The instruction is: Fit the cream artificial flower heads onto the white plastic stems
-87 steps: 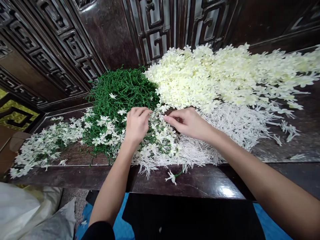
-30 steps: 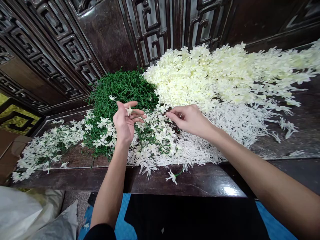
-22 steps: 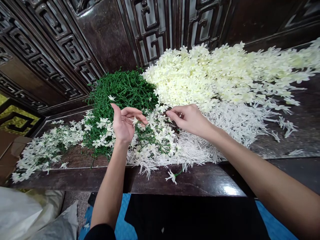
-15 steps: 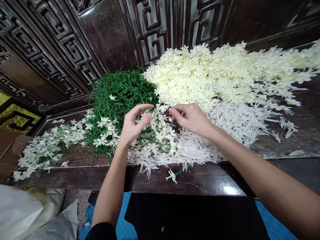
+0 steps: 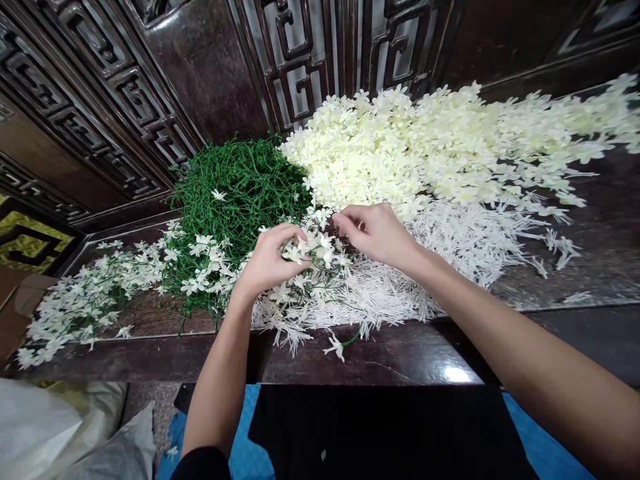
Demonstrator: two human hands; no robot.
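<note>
My left hand (image 5: 273, 263) curves its fingers and thumb around a bunch of white artificial flowers (image 5: 325, 257) on green stems. Just to the right, my right hand (image 5: 377, 230) is closed in a pinch; whatever its fingertips hold is too small to make out. Beneath both hands spread loose white stamen-like sprigs (image 5: 380, 290). Behind my left hand rises a tangled heap of green plastic stems (image 5: 240, 180), and a large pile of cream-white petal blossoms (image 5: 400, 153) lies behind my right hand.
More assembled white flowers (image 5: 95, 287) trail to the left along the dark wooden bench (image 5: 420, 360). A single flower (image 5: 335, 347) rests at the front edge. Carved lattice panels (image 5: 295, 60) stand behind. A cardboard box (image 5: 20, 300) and pale sacks (image 5: 40, 427) are at lower left.
My left hand has come down and closed around the flower bunch, lifting some blossoms between thumb and fingers. My right hand keeps its pinch in nearly the same place. The view has shifted slightly.
</note>
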